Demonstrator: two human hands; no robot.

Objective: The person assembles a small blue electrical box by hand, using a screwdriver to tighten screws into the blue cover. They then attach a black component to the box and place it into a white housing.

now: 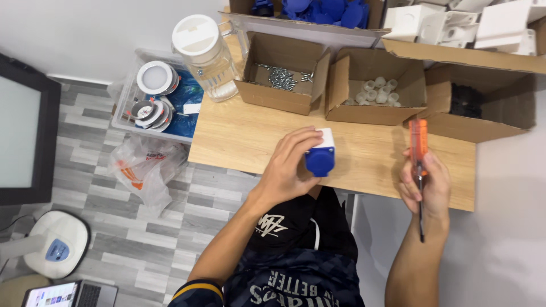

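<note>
My left hand (287, 165) grips a small white box with a blue hinged cap (321, 154), holding it against the wooden table (239, 139) near the front edge. My right hand (425, 185) is closed around a screwdriver (418, 153) with an orange translucent handle; the handle points up and away, and the dark shaft runs down past my wrist. The two hands are apart, the screwdriver to the right of the box.
Open cardboard boxes stand at the back: one with screws (282, 77), one with small white caps (376, 92), one with black parts (469, 102), others with blue (324, 11) and white parts (455, 25). A clear jug (206, 57) stands left. A plastic bin (156, 96) sits on the floor.
</note>
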